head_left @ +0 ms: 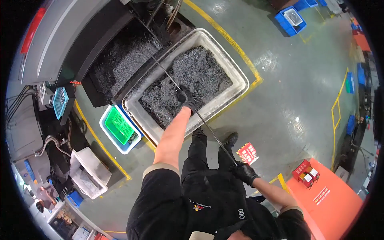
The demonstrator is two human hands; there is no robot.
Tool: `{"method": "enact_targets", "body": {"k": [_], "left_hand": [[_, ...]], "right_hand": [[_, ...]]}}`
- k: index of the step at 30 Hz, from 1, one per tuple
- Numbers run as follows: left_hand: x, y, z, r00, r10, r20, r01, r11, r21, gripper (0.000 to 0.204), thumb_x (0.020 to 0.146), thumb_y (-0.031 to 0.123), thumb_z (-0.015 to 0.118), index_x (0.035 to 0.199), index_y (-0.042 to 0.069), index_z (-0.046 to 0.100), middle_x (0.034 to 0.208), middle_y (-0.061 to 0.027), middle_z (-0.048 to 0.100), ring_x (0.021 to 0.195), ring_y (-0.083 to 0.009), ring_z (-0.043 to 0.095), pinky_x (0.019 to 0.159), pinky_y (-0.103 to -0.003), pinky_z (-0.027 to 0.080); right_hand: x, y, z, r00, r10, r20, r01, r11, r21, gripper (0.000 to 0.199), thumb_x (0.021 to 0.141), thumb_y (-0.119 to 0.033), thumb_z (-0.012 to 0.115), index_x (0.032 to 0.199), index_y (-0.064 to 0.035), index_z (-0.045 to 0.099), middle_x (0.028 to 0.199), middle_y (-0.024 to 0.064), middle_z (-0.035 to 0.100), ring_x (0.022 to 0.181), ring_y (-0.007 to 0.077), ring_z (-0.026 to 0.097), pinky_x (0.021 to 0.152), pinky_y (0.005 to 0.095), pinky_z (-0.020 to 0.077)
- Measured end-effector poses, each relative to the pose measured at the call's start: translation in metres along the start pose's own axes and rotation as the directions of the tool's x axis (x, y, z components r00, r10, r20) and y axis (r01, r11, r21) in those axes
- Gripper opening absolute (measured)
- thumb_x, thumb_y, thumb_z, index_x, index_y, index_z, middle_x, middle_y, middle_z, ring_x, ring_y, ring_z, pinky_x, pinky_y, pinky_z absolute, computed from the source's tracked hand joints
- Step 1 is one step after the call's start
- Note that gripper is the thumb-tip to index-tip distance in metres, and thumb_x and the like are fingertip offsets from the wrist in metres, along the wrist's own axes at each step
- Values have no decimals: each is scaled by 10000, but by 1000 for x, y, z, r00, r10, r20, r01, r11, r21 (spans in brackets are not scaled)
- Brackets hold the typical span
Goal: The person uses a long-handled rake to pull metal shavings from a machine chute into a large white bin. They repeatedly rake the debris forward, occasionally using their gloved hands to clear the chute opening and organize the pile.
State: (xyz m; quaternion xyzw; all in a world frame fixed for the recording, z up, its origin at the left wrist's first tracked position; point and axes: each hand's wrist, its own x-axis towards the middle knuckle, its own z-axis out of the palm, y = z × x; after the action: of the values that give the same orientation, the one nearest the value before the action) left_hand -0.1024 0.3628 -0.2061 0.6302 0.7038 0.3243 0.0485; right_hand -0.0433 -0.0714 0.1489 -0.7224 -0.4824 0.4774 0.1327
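Observation:
My left hand (186,98), in a black glove, grips a long thin metal rod (208,128) partway along its shaft, above a white bin (236,74) full of dark metal shavings. My right hand (245,172), also in a black glove, holds the near end of the same rod at my hip. The rod runs up and left past the bin into the dark chip tray (120,60) of a grey machine (60,32). Its far tip is lost among the shavings.
A blue tub holding a green basket (119,127) stands left of the white bin. A white container (90,172) sits lower left. An orange cart (332,196) is at my right. Yellow floor lines (244,56) frame the bin; blue crates (291,19) stand far back.

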Motion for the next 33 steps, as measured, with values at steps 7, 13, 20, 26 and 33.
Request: {"method": "enact_targets", "body": {"k": [7,13,20,26,33], "left_hand": [[49,89,-60,822,-103,560,322,896,-307,311,932,319,456,903,53,615,739,-161,623,672,-309,614,564,-421,462],[96,5,-68,962,-102,252,138,982,-131,395,913,373,476,782,26,614,802,-187,654,735,-390,611,640,-481,469],[41,7,-82,709,-273,650,437,894,-101,360,937,342,467,835,43,639,820,-183,659,717,-346,629,612,-450,483],[187,-58,-84,871,33,489,-213,925,316,273,924,253,466,891,66,663,831,-131,658,770,-272,639,574,-406,474],[160,-183,-108,806,252,536,-589,435,681,177,899,156,491,988,100,634,767,-36,592,748,-180,609,533,-350,448]], "right_hand": [[104,28,3,983,105,-148,-75,978,193,353,908,-368,501,1001,-50,623,893,217,646,831,387,620,721,456,467],[134,-61,-19,990,125,70,-136,971,194,353,877,-383,554,995,-57,622,931,211,644,896,415,613,765,482,472],[31,31,38,952,257,164,-303,745,595,242,900,-232,613,1044,-38,635,916,176,666,856,278,655,734,363,503],[245,-101,-15,990,53,127,-72,986,152,342,896,-362,437,947,-77,619,942,190,639,906,376,607,748,410,484],[107,-40,-8,885,133,446,-231,957,173,300,910,-320,518,1019,-77,656,887,182,650,858,310,626,758,399,483]]}}
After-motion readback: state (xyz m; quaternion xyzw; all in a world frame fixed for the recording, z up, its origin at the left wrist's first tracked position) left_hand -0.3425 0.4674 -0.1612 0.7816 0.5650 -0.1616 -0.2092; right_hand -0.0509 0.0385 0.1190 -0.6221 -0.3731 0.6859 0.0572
